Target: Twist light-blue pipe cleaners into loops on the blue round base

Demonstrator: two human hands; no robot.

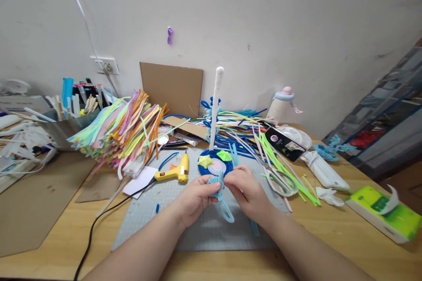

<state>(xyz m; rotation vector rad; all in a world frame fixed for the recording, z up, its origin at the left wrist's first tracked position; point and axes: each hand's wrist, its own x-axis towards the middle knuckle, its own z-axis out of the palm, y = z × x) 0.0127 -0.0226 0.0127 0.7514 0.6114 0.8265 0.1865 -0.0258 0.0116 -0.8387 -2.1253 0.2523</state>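
Note:
My left hand (194, 197) and my right hand (247, 191) meet over a grey cutting mat (158, 215). Both pinch a light blue pipe-cleaner piece (220, 193), a bundle of coiled loops with a long loop hanging below the fingers. Just beyond the hands stands a blue round base (214, 164) bearing yellow, green and pink shapes, with a white fuzzy stem (215, 105) rising upright from it.
A yellow glue gun (173, 172) with a black cable lies left of the base. A big stack of coloured pipe cleaners (121, 134) fills the left side. Scissors (280, 180), a phone (285, 142), green pipe cleaners and a green tissue pack (384, 213) lie to the right.

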